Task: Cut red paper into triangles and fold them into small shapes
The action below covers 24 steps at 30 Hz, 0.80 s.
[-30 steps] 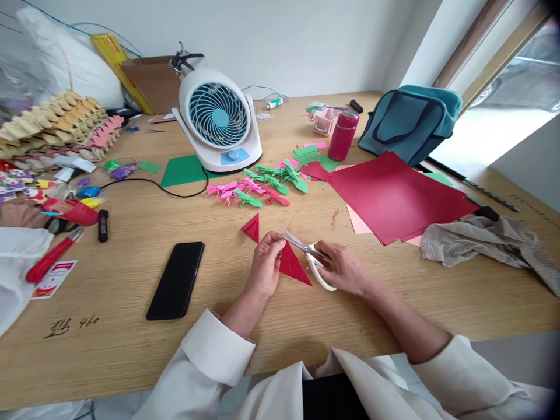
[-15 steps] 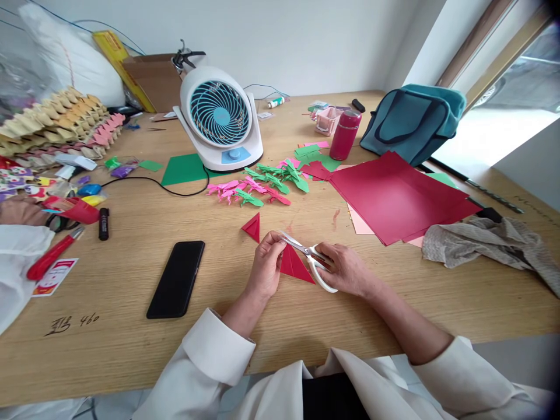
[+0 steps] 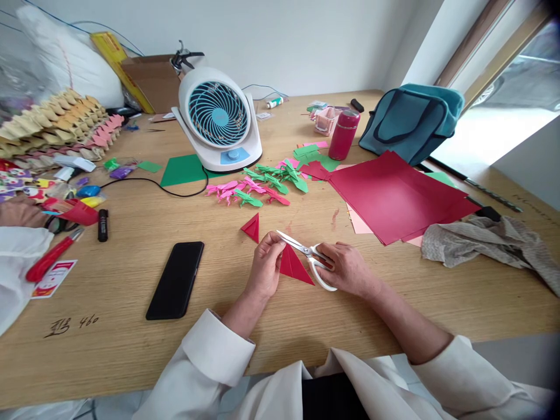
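My left hand pinches the upper part of a folded red paper triangle above the wooden table. In my right hand are white-handled scissors, its fingers wrapped round the handles. The metal blades point up and left and lie across the top of the triangle, close to my left fingertips. A smaller folded red triangle rests on the table just beyond my left hand. Farther back lie several green, pink and red folded paper figures.
A black phone lies left of my left forearm. Behind are a white fan, a red bottle and a teal bag. Red sheets and a grey cloth are on the right; a person's hand is at the far left.
The scissor blades have shifted slightly to the left over the paper's top. Both hands keep their holds, and the whole view has moved very slightly.
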Each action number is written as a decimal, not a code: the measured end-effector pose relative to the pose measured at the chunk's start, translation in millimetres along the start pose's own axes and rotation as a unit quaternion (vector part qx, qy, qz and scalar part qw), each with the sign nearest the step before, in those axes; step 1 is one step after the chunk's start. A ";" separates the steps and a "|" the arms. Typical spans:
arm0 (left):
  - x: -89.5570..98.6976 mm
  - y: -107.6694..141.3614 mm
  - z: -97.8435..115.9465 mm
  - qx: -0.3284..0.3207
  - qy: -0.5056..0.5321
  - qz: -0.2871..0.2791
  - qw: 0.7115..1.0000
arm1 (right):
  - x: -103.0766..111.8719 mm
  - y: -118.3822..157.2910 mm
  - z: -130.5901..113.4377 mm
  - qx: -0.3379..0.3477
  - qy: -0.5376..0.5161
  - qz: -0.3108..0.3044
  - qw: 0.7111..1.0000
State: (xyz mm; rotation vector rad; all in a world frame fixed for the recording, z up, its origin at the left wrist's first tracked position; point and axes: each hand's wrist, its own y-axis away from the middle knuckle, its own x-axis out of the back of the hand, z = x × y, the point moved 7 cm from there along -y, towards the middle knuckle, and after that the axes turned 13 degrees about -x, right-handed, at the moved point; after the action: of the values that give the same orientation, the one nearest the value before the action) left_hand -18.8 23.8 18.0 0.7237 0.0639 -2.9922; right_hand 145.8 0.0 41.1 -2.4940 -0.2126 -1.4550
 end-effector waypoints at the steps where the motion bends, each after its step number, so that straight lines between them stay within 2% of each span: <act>1: 0.0 -0.2 -0.3 0.000 0.001 -0.001 1.000 | 0.2 0.0 0.2 0.000 0.003 0.000 1.000; 7: -0.8 -0.6 -0.5 -0.001 0.011 -0.010 1.000 | -0.7 -0.5 2.0 -0.023 -0.007 -0.022 0.999; 14: 1.3 -0.2 -3.6 0.022 0.028 0.001 0.999 | -7.8 -5.8 21.2 -0.139 -0.149 -0.037 0.978; 18: 1.2 -0.4 -2.9 0.028 0.031 0.005 0.999 | -11.2 -8.9 28.8 -0.181 -0.285 -0.064 0.939; 22: 0.5 -0.6 -1.4 0.022 0.020 0.007 1.000 | -16.0 -10.1 26.8 -0.212 -0.427 -0.131 0.869; 24: 0.5 -0.5 -1.7 0.011 0.000 0.005 1.000 | -19.3 -9.6 21.5 -0.207 -0.480 -0.157 0.838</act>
State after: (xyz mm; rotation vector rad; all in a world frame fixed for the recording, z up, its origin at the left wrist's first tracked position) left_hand -18.5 24.3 16.3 0.7233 0.0259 -2.9875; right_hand 151.9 15.2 15.5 -3.4720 -0.5401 -0.1513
